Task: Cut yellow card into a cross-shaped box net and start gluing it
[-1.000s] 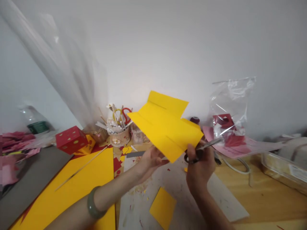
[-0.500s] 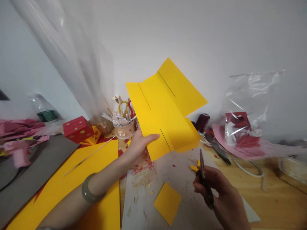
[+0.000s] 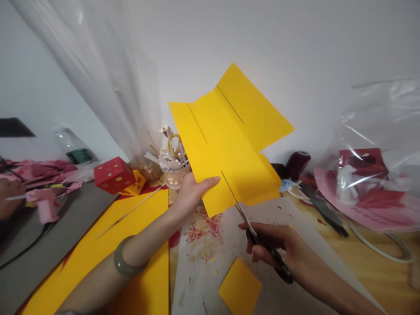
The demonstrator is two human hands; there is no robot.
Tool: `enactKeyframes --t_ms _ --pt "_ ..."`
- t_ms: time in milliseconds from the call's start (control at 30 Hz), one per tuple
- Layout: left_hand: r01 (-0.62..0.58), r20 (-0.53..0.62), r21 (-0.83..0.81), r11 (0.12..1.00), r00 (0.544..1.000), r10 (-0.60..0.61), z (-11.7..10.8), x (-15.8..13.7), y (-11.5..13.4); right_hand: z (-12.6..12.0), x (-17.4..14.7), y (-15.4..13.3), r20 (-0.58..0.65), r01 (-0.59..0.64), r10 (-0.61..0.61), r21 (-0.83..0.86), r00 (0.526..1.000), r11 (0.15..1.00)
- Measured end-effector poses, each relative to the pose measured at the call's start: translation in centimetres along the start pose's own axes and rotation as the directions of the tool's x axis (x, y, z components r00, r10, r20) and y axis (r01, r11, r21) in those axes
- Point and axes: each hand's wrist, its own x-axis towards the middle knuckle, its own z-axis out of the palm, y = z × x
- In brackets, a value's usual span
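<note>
Raised in front of me is a folded sheet of yellow card with several dark slanting lines on it. My left hand grips its lower left edge, thumb on the face and fingers hidden behind; a green bangle circles that wrist. In my right hand is a pair of scissors with black handles. Their blades meet the card's lower edge at the bottom of one dark line. Below, a small yellow card square lies on the white work sheet.
A large yellow sheet and a thin stick lie left. Behind are a red box and a cup of paper sticks. Another person's hand is near a pink glue gun. A clear bag stands right.
My right hand has brought the scissors up and left to the card's lower edge. The card has risen slightly. Another person's hand has come into view at far left.
</note>
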Motion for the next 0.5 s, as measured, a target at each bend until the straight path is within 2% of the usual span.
enactKeyframes --t_ms 133,300,500 --pt "-0.027 -0.031 0.008 1.0 0.999 0.027 -0.3 0.3 -0.1 -0.7 1.5 -0.3 0.047 0.011 -0.012 0.002 0.999 1.0" --pt "0.008 -0.059 0.006 1.0 0.998 -0.007 -0.3 0.6 -0.3 -1.3 2.9 -0.4 0.121 0.032 -0.027 -0.036 0.992 0.999" --pt "-0.07 -0.132 -0.015 0.997 0.989 0.068 -0.3 1.1 -0.8 -1.6 4.3 0.9 0.125 0.05 -0.06 0.084 0.99 0.995"
